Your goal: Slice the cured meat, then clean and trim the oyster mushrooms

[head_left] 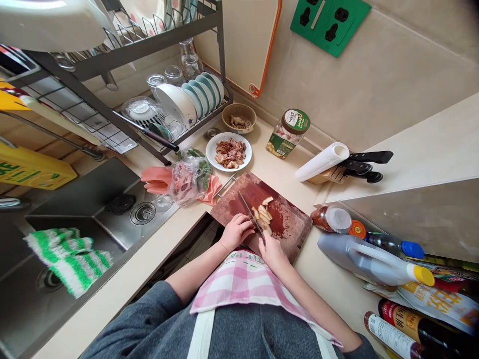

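Hands [275,255], knife [244,203], pale slices [264,214] on board [294,224]

Bright, diffuse light, soft shadows, sheen on the steel sink [101,187], wide-angle distortion at edges

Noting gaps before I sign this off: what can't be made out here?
All in the head view:
Knife: handle mostly covered by the right hand.
Anything beneath the left hand: hidden by that hand.
Plastic bag: contents partly obscured by crumpled, shiny film.
Green socket panel: top cut off by the upper edge.
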`<control>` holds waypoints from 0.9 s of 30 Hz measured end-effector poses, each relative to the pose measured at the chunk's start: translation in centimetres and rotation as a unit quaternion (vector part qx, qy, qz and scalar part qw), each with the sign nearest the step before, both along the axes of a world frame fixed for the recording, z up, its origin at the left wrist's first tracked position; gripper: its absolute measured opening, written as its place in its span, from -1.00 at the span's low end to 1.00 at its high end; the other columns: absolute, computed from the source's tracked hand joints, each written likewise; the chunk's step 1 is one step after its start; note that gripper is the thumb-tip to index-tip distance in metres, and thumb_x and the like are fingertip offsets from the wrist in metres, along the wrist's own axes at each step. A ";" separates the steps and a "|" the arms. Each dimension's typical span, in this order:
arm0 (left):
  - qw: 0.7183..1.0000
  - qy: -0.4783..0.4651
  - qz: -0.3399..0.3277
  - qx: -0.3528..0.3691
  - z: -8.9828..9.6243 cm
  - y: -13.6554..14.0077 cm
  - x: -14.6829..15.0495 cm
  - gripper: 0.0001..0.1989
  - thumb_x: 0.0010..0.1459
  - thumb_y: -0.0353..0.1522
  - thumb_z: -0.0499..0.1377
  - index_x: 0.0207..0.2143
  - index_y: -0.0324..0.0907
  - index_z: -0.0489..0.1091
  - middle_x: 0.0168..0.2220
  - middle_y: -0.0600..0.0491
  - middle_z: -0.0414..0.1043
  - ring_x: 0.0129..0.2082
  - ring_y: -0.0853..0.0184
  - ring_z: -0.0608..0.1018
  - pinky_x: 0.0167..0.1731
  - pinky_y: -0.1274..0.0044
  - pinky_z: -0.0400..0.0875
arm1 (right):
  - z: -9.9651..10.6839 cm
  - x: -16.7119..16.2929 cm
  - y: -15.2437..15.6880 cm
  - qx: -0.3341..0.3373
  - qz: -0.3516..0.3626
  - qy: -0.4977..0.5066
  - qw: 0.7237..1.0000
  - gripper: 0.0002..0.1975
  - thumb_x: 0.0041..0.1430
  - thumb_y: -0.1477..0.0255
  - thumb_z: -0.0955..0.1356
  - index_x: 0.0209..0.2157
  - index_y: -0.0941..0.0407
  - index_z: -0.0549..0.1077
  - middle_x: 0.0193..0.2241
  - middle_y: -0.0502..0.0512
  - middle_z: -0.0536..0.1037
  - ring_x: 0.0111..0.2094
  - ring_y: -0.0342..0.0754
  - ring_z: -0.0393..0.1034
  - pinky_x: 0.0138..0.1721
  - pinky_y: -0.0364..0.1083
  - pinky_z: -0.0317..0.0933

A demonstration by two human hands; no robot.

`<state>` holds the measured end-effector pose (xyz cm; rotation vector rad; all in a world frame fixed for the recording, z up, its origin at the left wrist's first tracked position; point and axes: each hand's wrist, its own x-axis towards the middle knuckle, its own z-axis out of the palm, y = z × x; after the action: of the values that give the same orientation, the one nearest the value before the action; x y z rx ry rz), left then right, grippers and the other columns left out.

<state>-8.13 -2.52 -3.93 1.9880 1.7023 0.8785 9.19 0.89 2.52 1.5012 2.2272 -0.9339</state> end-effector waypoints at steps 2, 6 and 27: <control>1.000 -0.011 -0.010 0.016 -0.2 -0.2 -0.3 -0.79 0.18 -0.28 0.05 -0.20 -0.10 0.43 -0.18 -0.03 0.37 -0.11 0.28 0.37 -0.11 0.40 0.35 | -0.4 -0.3 0.2 0.003 -0.003 0.010 1.000 -0.79 0.23 0.38 0.13 -0.20 0.11 0.31 -0.46 0.10 0.52 -0.46 -0.08 0.39 -0.50 -0.17 -0.05; 1.000 -0.021 -0.008 0.017 -0.3 -0.5 -0.4 -0.79 0.20 -0.32 0.03 -0.19 -0.09 0.43 -0.19 -0.02 0.36 -0.14 0.31 0.38 -0.13 0.44 0.35 | 0.1 2.6 -0.5 -0.003 -0.012 0.041 0.999 -0.81 0.22 0.37 0.13 -0.26 0.11 0.30 -0.49 0.07 0.50 -0.46 -0.07 0.39 -0.49 -0.18 -0.03; 1.000 0.010 0.008 0.005 -0.3 -0.3 0.3 -0.80 0.19 -0.30 0.04 -0.25 -0.10 0.44 -0.22 -0.02 0.40 -0.15 0.31 0.38 -0.12 0.42 0.35 | 3.1 5.0 -0.8 -0.043 0.030 0.018 0.998 -0.84 0.22 0.43 0.12 -0.31 0.09 0.28 -0.52 0.05 0.49 -0.50 -0.10 0.37 -0.53 -0.18 -0.10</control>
<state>-7.79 -2.79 -4.18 1.9978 1.7305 0.8767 14.16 0.11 5.58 1.3835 2.2130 -1.0324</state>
